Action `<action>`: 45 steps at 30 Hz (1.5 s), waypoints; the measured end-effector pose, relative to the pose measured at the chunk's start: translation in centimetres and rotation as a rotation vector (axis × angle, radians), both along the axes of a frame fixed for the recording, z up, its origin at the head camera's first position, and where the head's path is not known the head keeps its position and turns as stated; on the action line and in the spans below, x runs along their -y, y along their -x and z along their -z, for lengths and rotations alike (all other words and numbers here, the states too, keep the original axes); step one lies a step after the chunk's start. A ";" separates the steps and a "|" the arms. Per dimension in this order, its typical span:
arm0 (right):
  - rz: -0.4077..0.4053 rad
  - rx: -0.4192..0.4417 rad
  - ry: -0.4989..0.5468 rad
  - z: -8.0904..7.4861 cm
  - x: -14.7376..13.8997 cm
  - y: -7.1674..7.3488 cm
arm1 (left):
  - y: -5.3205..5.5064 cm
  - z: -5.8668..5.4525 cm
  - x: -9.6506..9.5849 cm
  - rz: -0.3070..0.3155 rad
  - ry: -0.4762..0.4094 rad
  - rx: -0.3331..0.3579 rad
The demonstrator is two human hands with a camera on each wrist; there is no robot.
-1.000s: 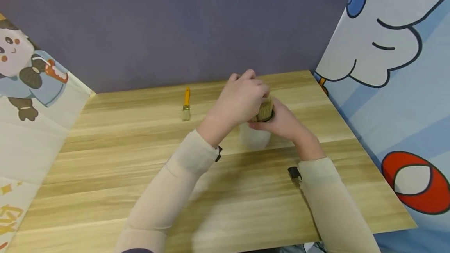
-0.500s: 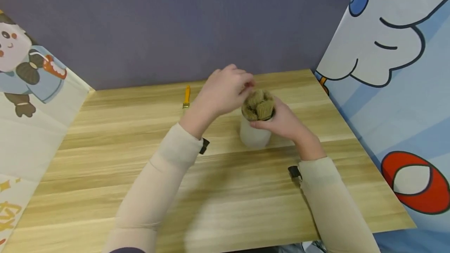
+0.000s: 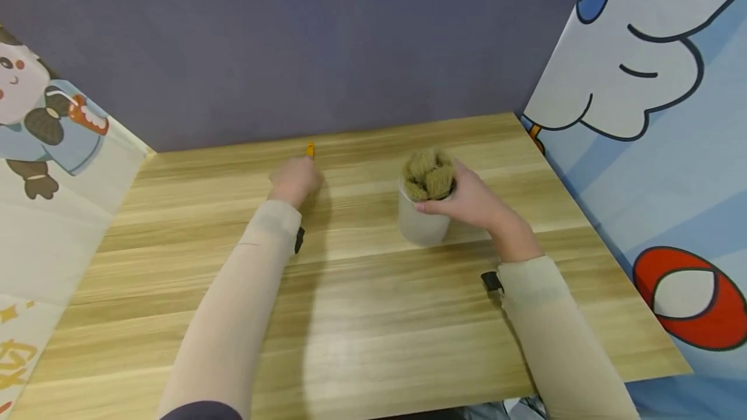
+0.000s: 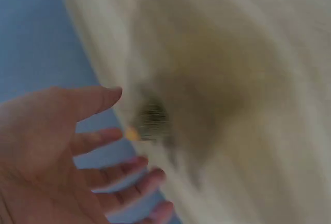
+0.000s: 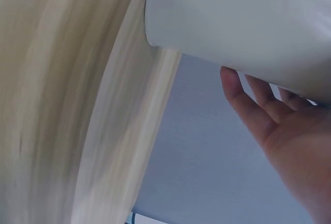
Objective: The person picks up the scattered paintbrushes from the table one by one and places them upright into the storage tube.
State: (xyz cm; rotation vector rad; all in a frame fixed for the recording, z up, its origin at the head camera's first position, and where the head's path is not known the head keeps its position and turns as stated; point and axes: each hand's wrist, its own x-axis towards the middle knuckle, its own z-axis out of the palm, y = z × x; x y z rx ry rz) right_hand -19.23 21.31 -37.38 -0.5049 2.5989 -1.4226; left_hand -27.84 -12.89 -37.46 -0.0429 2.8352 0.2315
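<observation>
A white cylindrical cup (image 3: 423, 225) stands right of the middle of the table in the head view. Tan bristles of several paintbrushes (image 3: 430, 174) crowd its mouth, their handles hidden inside. My right hand (image 3: 475, 199) grips the cup near its rim, and the right wrist view has the fingers (image 5: 240, 92) against the smooth white wall (image 5: 222, 17). Over a single paintbrush (image 3: 310, 150) by the back edge is my left hand (image 3: 296, 180), covering all but the yellow handle end. The left wrist view shows spread fingers (image 4: 119, 175) close by the blurred brush (image 4: 152, 123).
The wooden table (image 3: 373, 316) runs back to a plain grey-purple wall (image 3: 327, 44). Printed cartoon panels flank it, one on the left (image 3: 52, 212) and one on the right (image 3: 642, 167).
My left hand has left the bristles at the cup's mouth and moved left to the lone paintbrush. The right hand keeps its grip on the cup, which stays in place.
</observation>
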 end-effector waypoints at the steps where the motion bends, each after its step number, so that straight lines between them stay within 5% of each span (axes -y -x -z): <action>1: -0.004 -0.001 0.003 -0.1 0.0 0.0 | 0.0 0.5 0.3 -0.030 0.000 0.019; 7: -0.043 0.031 0.007 0.0 -0.4 0.0 | -0.2 1.7 1.1 -0.018 0.006 0.066; 14: -0.011 0.057 -0.029 -0.1 -0.9 -0.1 | 0.1 1.7 1.3 0.075 0.074 -0.070; 21: 0.000 0.042 -0.084 0.7 -1.2 -1.2 | -0.5 2.5 1.7 0.023 -0.039 -0.073; 26: 0.016 0.037 -0.059 0.5 -1.1 -1.6 | -1.1 1.8 2.0 -0.047 -0.121 -0.013; 36: 0.029 -0.031 -0.089 0.5 -0.5 -1.9 | -1.3 1.5 2.9 -0.077 -0.069 -0.059; 45: 0.062 -0.044 -0.128 0.7 -0.4 -2.1 | -1.9 -0.3 3.6 -0.060 -0.112 -0.120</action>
